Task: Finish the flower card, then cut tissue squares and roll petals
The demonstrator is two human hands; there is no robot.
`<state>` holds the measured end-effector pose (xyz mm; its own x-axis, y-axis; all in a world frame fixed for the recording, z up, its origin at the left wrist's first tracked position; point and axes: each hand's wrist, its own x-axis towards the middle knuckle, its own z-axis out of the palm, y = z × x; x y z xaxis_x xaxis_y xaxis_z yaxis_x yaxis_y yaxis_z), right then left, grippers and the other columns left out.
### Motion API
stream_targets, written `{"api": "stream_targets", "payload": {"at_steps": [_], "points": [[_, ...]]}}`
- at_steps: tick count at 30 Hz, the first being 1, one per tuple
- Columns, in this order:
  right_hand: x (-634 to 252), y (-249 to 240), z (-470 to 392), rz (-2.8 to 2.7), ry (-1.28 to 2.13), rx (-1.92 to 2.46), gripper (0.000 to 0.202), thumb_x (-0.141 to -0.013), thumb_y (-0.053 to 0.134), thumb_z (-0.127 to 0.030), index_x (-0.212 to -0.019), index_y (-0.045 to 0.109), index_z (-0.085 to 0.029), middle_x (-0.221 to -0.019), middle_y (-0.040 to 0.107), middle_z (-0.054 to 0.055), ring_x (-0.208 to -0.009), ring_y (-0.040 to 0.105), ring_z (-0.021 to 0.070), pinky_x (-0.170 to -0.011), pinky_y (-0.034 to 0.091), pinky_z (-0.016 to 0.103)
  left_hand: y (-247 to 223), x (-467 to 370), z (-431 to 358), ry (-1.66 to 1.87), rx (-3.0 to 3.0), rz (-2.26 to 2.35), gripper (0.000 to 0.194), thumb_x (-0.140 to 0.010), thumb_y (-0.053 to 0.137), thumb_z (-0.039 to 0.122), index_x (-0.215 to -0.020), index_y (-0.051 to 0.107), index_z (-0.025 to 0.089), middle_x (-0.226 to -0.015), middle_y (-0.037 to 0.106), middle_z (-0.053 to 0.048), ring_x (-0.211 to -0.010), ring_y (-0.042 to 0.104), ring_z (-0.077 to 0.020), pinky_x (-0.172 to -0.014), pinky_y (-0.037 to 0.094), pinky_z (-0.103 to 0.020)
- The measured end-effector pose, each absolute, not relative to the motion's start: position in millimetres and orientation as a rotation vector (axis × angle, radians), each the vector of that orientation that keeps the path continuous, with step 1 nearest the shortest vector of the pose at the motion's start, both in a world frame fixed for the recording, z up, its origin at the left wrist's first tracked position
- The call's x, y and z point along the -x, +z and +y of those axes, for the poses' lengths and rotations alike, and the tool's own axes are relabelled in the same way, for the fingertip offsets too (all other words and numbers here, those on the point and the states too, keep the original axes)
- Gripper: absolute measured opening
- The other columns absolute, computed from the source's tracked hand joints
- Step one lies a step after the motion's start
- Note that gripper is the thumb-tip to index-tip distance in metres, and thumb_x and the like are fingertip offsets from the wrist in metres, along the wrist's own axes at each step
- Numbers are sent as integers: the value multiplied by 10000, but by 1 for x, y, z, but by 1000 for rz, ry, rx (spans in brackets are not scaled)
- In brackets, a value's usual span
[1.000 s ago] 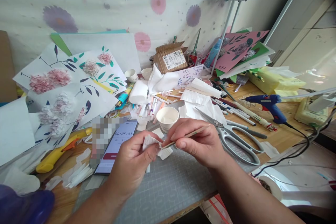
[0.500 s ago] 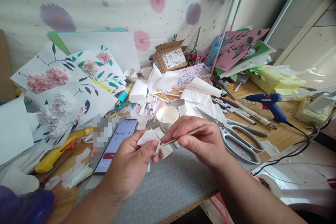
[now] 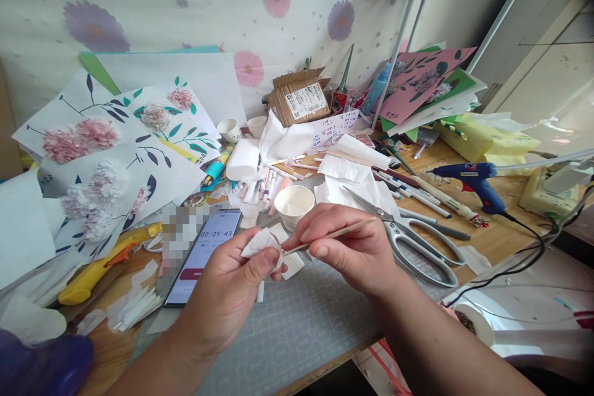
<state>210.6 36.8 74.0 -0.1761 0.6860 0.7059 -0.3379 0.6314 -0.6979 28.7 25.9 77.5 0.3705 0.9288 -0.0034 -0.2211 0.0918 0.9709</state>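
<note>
My left hand [image 3: 241, 278] pinches a small folded piece of white tissue paper [image 3: 258, 244] between thumb and fingers. A thin wooden stick [image 3: 346, 230] lies between the thumb and fingers of my right hand [image 3: 348, 241]. Its lower tip meets the edge of the paper at my left fingertips; how far it goes into the folds is hidden. Both hands hover over a grey cutting mat [image 3: 297, 334]. Just beyond them stands a white paper cup [image 3: 294, 204], with pieces of white paper [image 3: 292, 265] lying in front of it.
Large scissors [image 3: 420, 247] lie right of my right hand. A phone [image 3: 204, 253] showing a timer is on the left, near a yellow-handled tool [image 3: 106, 266]. A blue glue gun [image 3: 477, 182] rests at right. Pens [image 3: 266, 189] and paper-flower pictures [image 3: 83, 139] crowd the back.
The view has shifted slightly. Both hands keep their hold, and the stick's tip sits a little nearer the left fingertips. The phone timer runs on by about two counts.
</note>
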Motion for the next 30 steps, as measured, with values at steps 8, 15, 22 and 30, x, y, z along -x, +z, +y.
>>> {"api": "stream_targets", "payload": {"at_steps": [8, 15, 22, 30], "points": [[-210, 74, 37, -1489, 932, 294, 39, -859, 660, -167, -862, 688, -193, -786, 720, 53, -814, 684, 181, -708, 557, 318, 78, -29, 26, 1010, -1173, 811, 176, -825, 717, 359, -782, 685, 191, -690, 599, 7, -681, 499, -147, -662, 413, -248], [-210, 74, 37, -1454, 941, 330, 21, -861, 664, -195, -847, 678, -190, -755, 712, 46, -777, 670, 172, -672, 552, 312, 77, -29, 27, 1017, -1150, 803, 152, -803, 748, 359, -821, 702, 215, -677, 589, 30, -669, 512, -127, -664, 443, -225], [-208, 75, 37, -1476, 901, 316, 46, -868, 651, -177, -828, 670, -192, -705, 692, 32, -785, 670, 173, -685, 559, 316, 74, -28, 29, 991, -1202, 790, 193, -803, 734, 406, -760, 683, 225, -658, 580, 32, -697, 531, -145, -669, 439, -238], [-210, 75, 37, -1496, 897, 308, 42, -868, 644, -153, -842, 667, -178, -723, 690, 40, -788, 669, 169, -696, 553, 311, 71, -25, 29, 977, -1251, 774, 160, -856, 681, 378, -810, 665, 226, -714, 602, 33, -725, 518, -137, -711, 423, -244]]}}
